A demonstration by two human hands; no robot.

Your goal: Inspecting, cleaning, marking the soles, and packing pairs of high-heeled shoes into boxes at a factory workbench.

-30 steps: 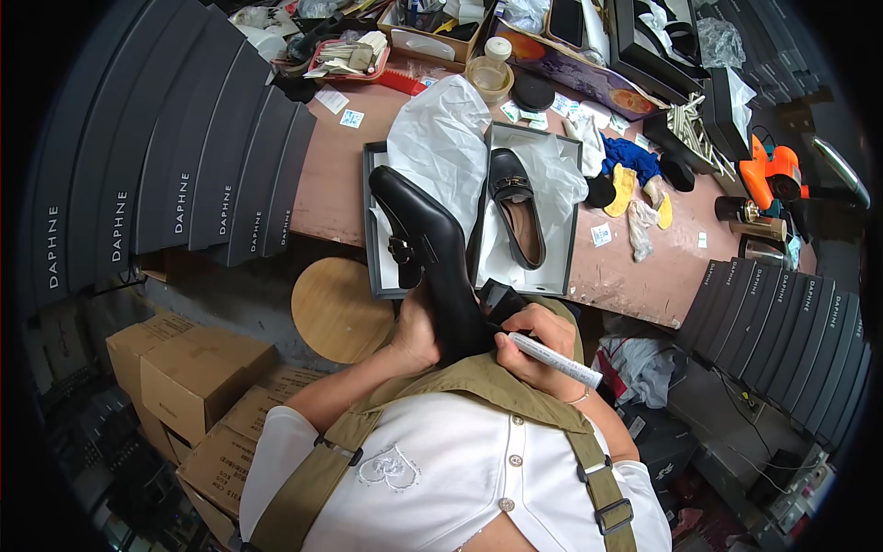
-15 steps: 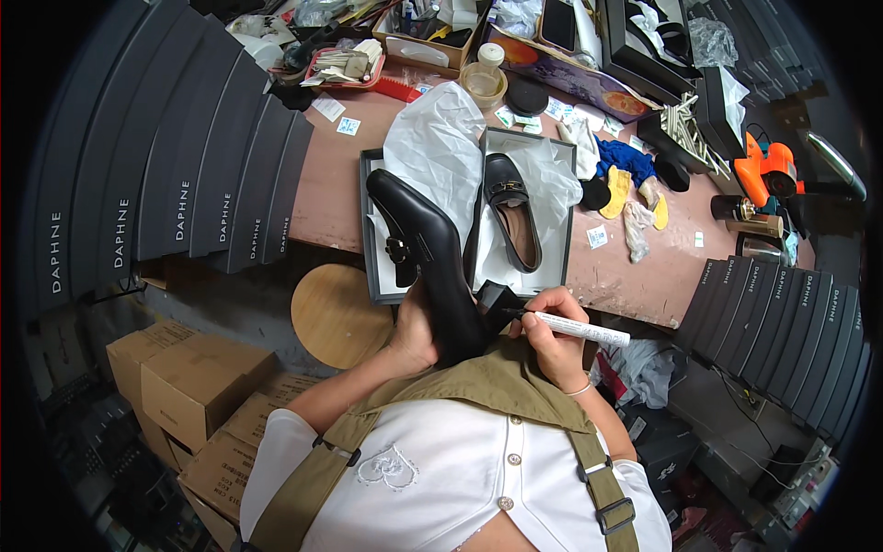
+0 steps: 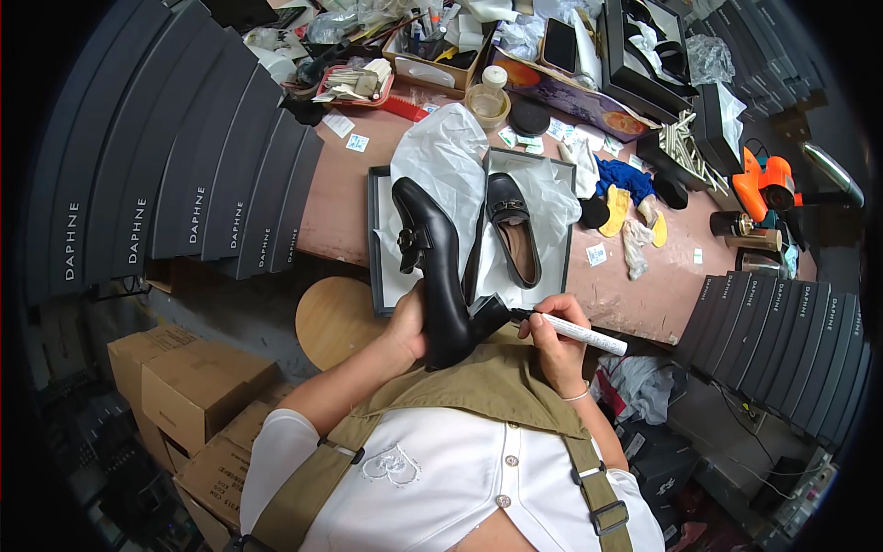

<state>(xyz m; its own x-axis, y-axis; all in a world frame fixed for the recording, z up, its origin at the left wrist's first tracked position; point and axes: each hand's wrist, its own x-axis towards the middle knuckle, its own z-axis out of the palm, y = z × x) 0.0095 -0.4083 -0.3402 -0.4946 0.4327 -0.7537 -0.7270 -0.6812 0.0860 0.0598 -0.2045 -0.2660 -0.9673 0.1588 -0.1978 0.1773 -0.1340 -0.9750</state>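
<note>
A black heeled loafer (image 3: 443, 267) with a metal buckle is gripped by my left hand (image 3: 406, 324) around its side. The shoe is tilted, toe pointing away from me and heel toward the right. Between the fingers of my right hand (image 3: 556, 333) is a white marker pen (image 3: 583, 335), its dark tip at the edge of the shoe's block heel (image 3: 490, 316). Behind them on the table lies an open grey shoebox (image 3: 563, 276) lined with white tissue paper (image 3: 440, 147). The matching shoe (image 3: 511, 225) rests inside it.
Stacks of dark shoeboxes flank me at left (image 3: 198, 156) and right (image 3: 782, 331). A round wooden stool (image 3: 331, 317) and cardboard cartons (image 3: 207, 382) stand at lower left. On the table are yellow sponge pieces (image 3: 614, 210), a blue cloth (image 3: 625, 175) and an orange tool (image 3: 768, 184).
My left hand has turned the shoe a little, bringing its buckle side more into view and its toe slightly right. The marker stays in my right hand, near the heel.
</note>
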